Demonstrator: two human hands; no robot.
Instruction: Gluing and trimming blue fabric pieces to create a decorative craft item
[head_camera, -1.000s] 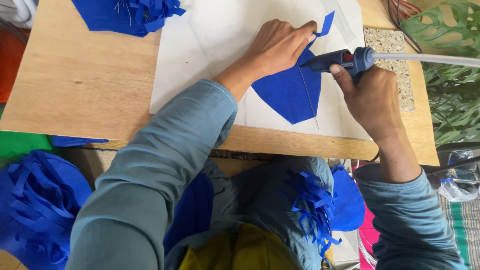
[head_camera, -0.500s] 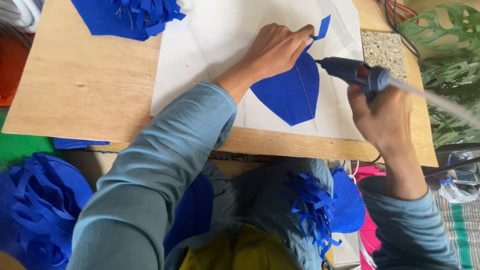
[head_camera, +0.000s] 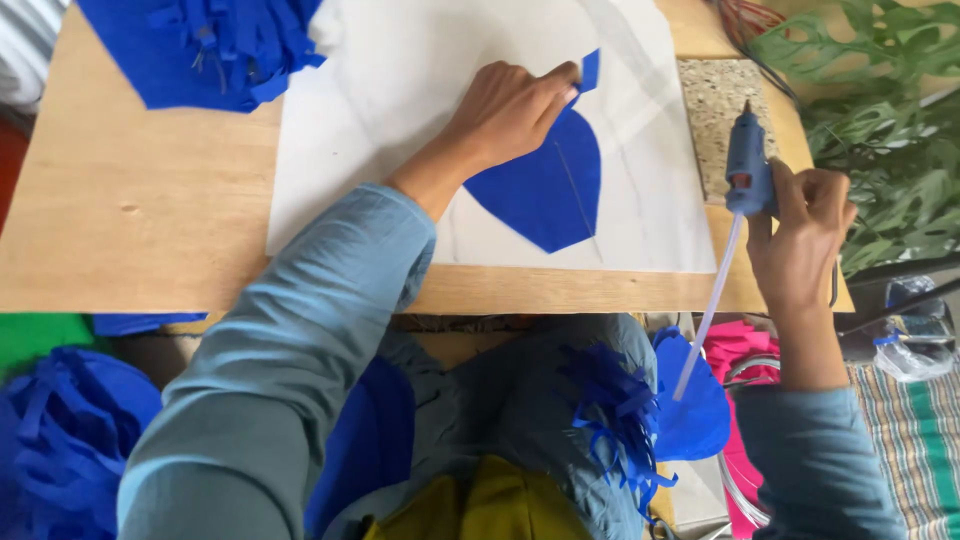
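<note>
A: Which materials and shapes are shown on the pale wooden tabletop (head_camera: 150, 230)?

B: A smooth white rectangular board (head_camera: 400, 90) is laid flat on the wood. On it lies a leaf-shaped piece of blue felt-like sheet (head_camera: 545, 190), rounded above and tapered to a point at 6 o'clock, with a thin line seen down its middle. A narrow blue strip (head_camera: 589, 70) is attached at its 12 o'clock end. At 3 o'clock of the board a speckled stone-like square tile (head_camera: 712, 120) is set. A heap of fringed blue sheet cuttings (head_camera: 200, 45) is seen at 10 o'clock of the board.

A: How is the left hand (head_camera: 505, 110) posed?

B: It is laid knuckles-up over the upper left part of the leaf, the fingers curled and pressed down, the fingertips (head_camera: 565, 75) brought against the base of the strip. The leaf is thus pinned to the board near its 12 o'clock end.

A: And the right hand (head_camera: 805, 235)?

B: It is closed around the grip of a blue plastic glue gun (head_camera: 748, 160), held at 3 o'clock of the leaf and well apart from it. The nozzle is pointed to 12 o'clock over the tile; whether the tile is touched cannot be told. A translucent white glue stick (head_camera: 705, 315) is seen projecting from the rear toward 7 o'clock.

A: What is seen below the table edge?

B: More fringed blue pieces (head_camera: 620, 410) are seen resting on the lap, and green leafy foliage (head_camera: 880, 100) at 2 o'clock.
</note>
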